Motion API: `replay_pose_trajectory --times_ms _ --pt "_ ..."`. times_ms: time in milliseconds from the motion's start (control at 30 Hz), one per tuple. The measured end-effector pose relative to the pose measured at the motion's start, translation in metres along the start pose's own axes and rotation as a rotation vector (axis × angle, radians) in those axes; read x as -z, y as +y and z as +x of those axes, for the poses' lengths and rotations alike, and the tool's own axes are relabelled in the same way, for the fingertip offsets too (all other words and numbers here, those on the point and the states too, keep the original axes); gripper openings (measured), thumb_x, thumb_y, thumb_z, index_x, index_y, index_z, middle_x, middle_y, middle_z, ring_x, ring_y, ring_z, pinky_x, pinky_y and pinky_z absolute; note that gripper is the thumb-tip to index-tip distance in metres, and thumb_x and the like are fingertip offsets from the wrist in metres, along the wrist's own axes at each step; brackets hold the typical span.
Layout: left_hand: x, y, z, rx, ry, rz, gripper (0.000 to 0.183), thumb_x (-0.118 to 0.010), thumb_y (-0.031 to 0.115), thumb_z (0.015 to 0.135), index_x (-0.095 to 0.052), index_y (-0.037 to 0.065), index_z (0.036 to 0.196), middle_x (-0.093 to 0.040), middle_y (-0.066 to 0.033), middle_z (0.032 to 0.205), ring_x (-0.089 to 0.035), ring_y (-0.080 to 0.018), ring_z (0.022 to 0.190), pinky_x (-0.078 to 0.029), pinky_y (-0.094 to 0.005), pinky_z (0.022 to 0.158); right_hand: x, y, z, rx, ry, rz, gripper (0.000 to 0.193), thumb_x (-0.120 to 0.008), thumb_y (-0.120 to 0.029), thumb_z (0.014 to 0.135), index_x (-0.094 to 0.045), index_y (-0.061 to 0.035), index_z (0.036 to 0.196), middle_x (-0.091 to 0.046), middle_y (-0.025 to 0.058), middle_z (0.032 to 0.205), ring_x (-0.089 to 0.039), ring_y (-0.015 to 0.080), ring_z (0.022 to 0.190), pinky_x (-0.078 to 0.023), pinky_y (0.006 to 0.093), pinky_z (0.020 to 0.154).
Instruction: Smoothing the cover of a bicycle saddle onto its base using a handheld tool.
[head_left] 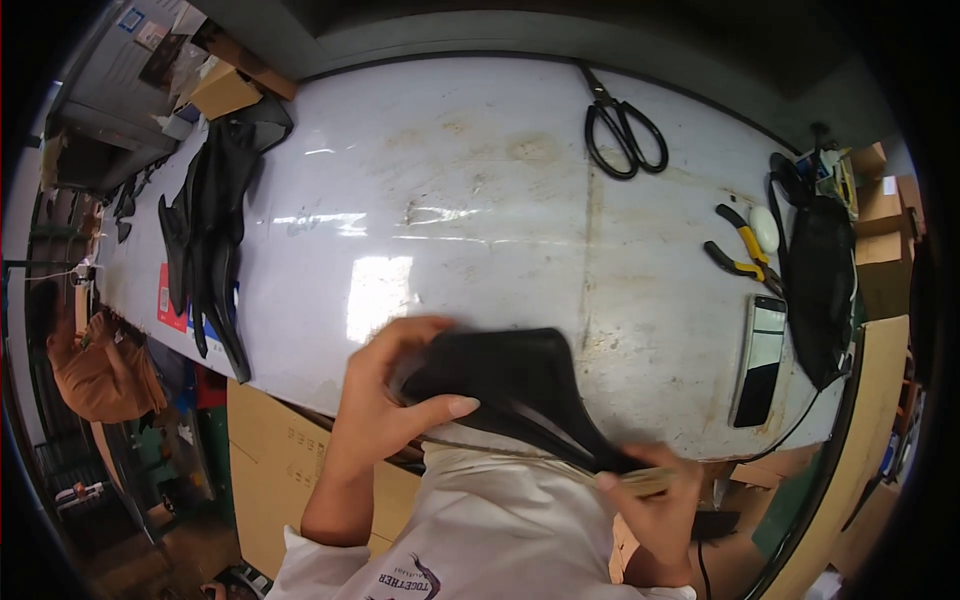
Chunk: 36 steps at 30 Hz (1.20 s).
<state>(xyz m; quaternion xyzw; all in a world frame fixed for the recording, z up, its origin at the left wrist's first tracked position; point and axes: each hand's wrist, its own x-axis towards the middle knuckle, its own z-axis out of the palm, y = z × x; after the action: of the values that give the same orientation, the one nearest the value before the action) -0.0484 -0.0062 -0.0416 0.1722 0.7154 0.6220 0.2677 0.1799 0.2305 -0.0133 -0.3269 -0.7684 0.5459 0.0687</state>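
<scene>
A black, smooth, leather-like piece [500, 375], broad at one end and narrowing to the other, is stretched between my hands over the table's near edge. My left hand [385, 395] grips its broad left end, thumb on the near side and fingers behind. At its narrow right end my right hand [655, 505] is closed around it, smeared by motion. Something pale and yellowish [648, 484] shows at those right fingers; its kind is too blurred to tell.
On the pale table [480, 270] lie black scissors [622, 140], yellow-handled pliers [748, 250], a phone [760, 360] and a black bag-like item [822, 280]. A pile of black pieces [215, 210] is at left. Beyond sits a co-worker [105, 370]. A cardboard box [270, 470] stands below the edge.
</scene>
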Motion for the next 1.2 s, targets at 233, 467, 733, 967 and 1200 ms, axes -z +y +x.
replay_pose_trajectory --times_ms 233,467,733,967,1200 --pt "-0.059 -0.005 -0.011 0.116 -0.315 -0.206 0.03 -0.074 0.013 0.102 -0.06 0.002 0.126 -0.066 -0.0006 0.088 -0.057 -0.0042 0.079 -0.045 -0.0224 0.067 0.017 0.009 -0.002 0.186 -0.855 -0.254 0.029 -0.087 -0.02 0.086 -0.079 -0.0008 0.106 -0.078 0.015 0.084 -0.077 0.0298 0.069 -0.06 0.0343 0.065" --pt "-0.09 0.008 -0.014 0.02 -0.386 0.014 0.033 -0.075 0.018 0.101 -0.06 0.003 0.125 -0.067 -0.0078 0.077 -0.064 -0.0118 0.065 -0.05 -0.0287 0.058 -0.027 -0.018 0.027 1.28 -0.247 0.682 0.032 -0.08 -0.028 0.098 -0.064 -0.0025 0.087 -0.066 0.0102 0.079 -0.068 0.0265 0.073 -0.063 0.0439 0.067" --pt "-0.098 -0.01 -0.024 -0.082 -0.593 0.134 0.041 -0.068 0.008 0.099 -0.046 0.004 0.133 -0.067 -0.0198 0.073 -0.068 -0.0435 0.066 -0.05 -0.0481 0.055 -0.043 -0.029 0.034 1.381 -0.284 0.411 0.032 -0.082 -0.024 0.095 -0.065 -0.001 0.082 -0.067 0.0105 0.073 -0.066 0.0271 0.065 -0.062 0.0441 0.065" --pt "-0.095 -0.018 -0.025 -0.114 -0.613 0.112 0.041 -0.068 0.007 0.099 -0.045 0.004 0.133 -0.059 -0.02 0.06 -0.064 -0.044 0.055 -0.045 -0.0486 0.048 -0.048 -0.031 0.042 1.392 -0.338 0.34 0.03 -0.081 -0.02 0.096 -0.065 -0.0011 0.079 -0.067 0.01 0.07 -0.067 0.0261 0.062 -0.061 0.0423 0.064" --pt "-0.093 -0.02 -0.021 -0.14 -0.635 0.079 0.041 -0.069 0.008 0.098 -0.045 0.003 0.131 -0.059 -0.0202 0.059 -0.064 -0.0446 0.055 -0.047 -0.0497 0.049 -0.049 -0.032 0.047 1.391 -0.369 0.391 0.028 -0.078 -0.016 0.097 -0.064 0.0003 0.079 -0.066 0.0106 0.067 -0.066 0.0255 0.058 -0.061 0.0407 0.062"
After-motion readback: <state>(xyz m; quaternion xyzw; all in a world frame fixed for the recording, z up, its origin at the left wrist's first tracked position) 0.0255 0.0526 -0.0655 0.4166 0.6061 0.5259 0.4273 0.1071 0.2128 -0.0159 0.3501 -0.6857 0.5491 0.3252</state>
